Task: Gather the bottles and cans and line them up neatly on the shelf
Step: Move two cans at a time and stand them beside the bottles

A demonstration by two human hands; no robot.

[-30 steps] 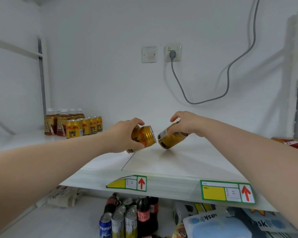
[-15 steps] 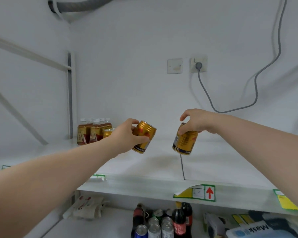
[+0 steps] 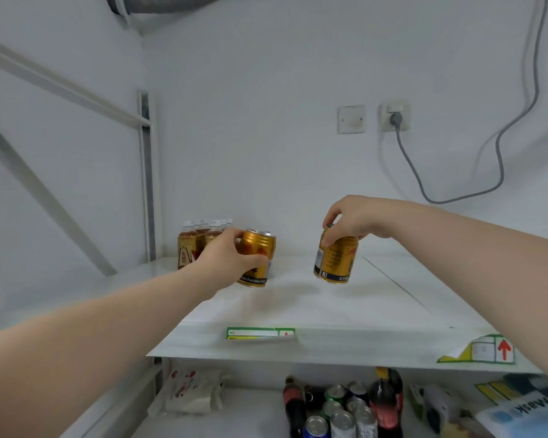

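The left hand has its grip closed round the side of a gold can, tilted a little and low over the shelf near its back left corner — just beside a cluster of tea bottles. The right hand pinches a second gold can by its top rim, above the shelf's middle. Under the front edge — more bottles and cans on the lower shelf.

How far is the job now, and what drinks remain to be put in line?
Done: the tea bottles stand grouped on the shelf, back left. In hand: the left hand grips one gold can, the right hand holds a second gold can, both unplaced. Left: setting these down, then lower cans and cola bottles.
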